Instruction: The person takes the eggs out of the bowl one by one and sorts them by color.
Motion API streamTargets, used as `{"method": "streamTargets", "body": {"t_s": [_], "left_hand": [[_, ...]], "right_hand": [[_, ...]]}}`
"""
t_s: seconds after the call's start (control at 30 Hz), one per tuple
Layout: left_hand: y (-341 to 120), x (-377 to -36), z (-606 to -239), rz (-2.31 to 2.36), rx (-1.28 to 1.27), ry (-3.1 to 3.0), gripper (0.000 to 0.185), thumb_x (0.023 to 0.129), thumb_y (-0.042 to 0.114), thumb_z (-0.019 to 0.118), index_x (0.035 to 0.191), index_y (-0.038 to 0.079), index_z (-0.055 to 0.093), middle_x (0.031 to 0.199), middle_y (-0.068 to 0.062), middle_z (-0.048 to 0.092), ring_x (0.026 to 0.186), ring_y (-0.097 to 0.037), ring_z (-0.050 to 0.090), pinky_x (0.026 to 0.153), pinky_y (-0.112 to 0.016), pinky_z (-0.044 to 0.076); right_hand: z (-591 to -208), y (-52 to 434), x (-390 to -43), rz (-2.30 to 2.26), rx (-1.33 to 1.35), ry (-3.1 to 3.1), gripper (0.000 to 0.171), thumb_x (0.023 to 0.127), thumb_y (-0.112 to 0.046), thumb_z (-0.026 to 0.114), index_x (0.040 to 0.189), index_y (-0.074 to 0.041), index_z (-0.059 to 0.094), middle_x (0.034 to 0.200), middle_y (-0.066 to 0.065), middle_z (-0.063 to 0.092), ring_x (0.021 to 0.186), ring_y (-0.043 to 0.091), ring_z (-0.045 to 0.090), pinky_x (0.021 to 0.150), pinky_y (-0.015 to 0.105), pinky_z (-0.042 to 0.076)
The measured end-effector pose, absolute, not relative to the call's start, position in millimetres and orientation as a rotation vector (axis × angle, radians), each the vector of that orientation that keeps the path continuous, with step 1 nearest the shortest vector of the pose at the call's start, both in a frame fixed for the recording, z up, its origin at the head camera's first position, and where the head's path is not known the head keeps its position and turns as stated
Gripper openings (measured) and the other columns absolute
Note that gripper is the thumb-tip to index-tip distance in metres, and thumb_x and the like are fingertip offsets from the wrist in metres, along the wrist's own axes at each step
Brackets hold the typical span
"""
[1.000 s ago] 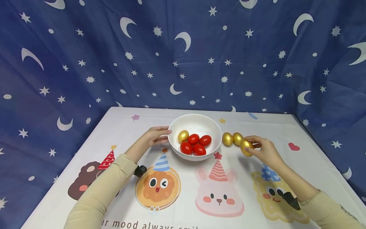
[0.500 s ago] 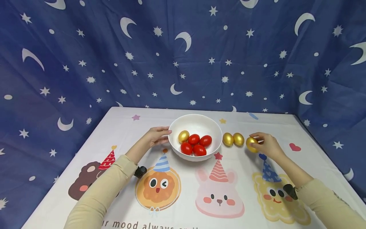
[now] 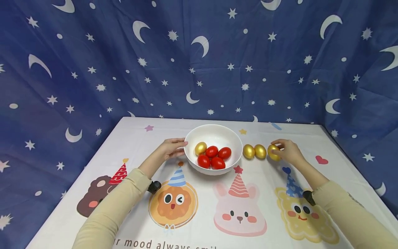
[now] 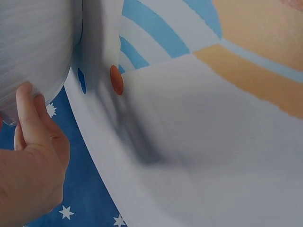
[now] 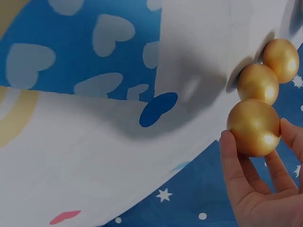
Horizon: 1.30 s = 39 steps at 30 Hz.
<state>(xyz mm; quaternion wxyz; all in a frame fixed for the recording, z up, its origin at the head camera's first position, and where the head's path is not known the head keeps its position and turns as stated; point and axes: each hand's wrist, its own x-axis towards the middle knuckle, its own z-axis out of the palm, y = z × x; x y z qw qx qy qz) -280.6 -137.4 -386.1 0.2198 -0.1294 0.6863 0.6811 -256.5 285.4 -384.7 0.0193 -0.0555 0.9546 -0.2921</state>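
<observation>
**Gold egg in your right hand, white bowl by your left**

Gold is the colour of the egg point(image 3: 273, 152) that your right hand point(image 3: 288, 152) pinches with its fingertips point(image 5: 230, 147). The egg sits on the table point(image 3: 130, 145), to the right of the white bowl point(image 3: 214, 133). It is the right end of a short row of three gold eggs. The middle egg point(image 3: 260, 151) touches it in the right wrist view, and the left egg point(image 3: 248, 151) lies just beside the bowl's right side.

Your left hand point(image 3: 170, 148) rests against the left side of the bowl. Its fingers point(image 4: 28, 104) are nearly straight and touch the bowl's outer wall. They do not curl round anything.

Inside the bowl lie four red eggs point(image 3: 214, 157) close together, and one more gold egg point(image 3: 200, 148) at their left.

The tablecloth is white with cartoon animals in party hats. A round orange face point(image 3: 172, 204) is near your left arm, a pink bunny point(image 3: 239, 214) is in the middle near you, and a yellow face point(image 3: 303, 218) is by your right arm. Behind the table hangs a blue cloth point(image 3: 93, 69) with white moons and stars.
</observation>
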Motion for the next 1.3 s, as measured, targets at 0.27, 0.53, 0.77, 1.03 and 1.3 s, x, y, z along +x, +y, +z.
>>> {"method": "streamTargets", "body": {"t_s": [0.27,0.53,0.77,1.03,1.3], "left_hand": [[-136,-281,-387,1.872,-0.363,1.906,0.053,0.091,0.012,0.062,0.141,0.009,0.045,0.140,-0.017,0.047,0.071,-0.007,0.062,0.072,-0.020,0.061],[-136,-282,-387,1.876,-0.359,1.894,0.054,0.092,0.011,0.061,0.142,0.008,0.042,0.140,-0.017,0.046,0.071,-0.008,0.062,0.068,-0.018,0.061],[-138,-280,-388,1.862,-0.361,1.907,0.053,0.092,0.012,0.061,0.141,0.008,0.043,0.140,-0.018,0.046,0.071,-0.007,0.062,0.072,-0.020,0.061],[-138,-281,-388,1.870,-0.369,1.905,0.052,0.092,0.012,0.062,0.141,0.009,0.044,0.135,-0.014,0.049,0.071,-0.007,0.062,0.074,-0.021,0.061],[-137,-282,-388,1.871,-0.370,1.902,0.053,0.092,0.012,0.062,0.141,0.009,0.043,0.136,-0.015,0.049,0.070,-0.007,0.062,0.073,-0.020,0.061]], "right_hand": [[-390,291,-269,-0.973,-0.056,2.889,0.043,0.089,-0.014,0.062,0.121,0.012,0.053,0.112,0.038,0.055,0.085,0.034,0.062,0.061,0.029,0.061],[-397,295,-279,-0.977,0.020,2.827,0.045,0.088,-0.015,0.060,0.123,0.011,0.052,0.111,0.035,0.056,0.085,0.028,0.061,0.061,0.028,0.061],[-401,293,-285,-0.940,0.053,2.784,0.045,0.089,-0.017,0.059,0.124,0.011,0.051,0.111,0.033,0.055,0.085,0.028,0.059,0.061,0.030,0.061],[-399,293,-287,-0.927,0.049,2.739,0.044,0.090,-0.015,0.059,0.124,0.011,0.050,0.104,0.030,0.056,0.079,0.024,0.059,0.064,0.035,0.063],[-393,291,-288,-0.930,0.056,2.684,0.047,0.091,-0.017,0.058,0.127,0.011,0.047,0.104,0.029,0.056,0.076,0.021,0.059,0.067,0.038,0.063]]}}
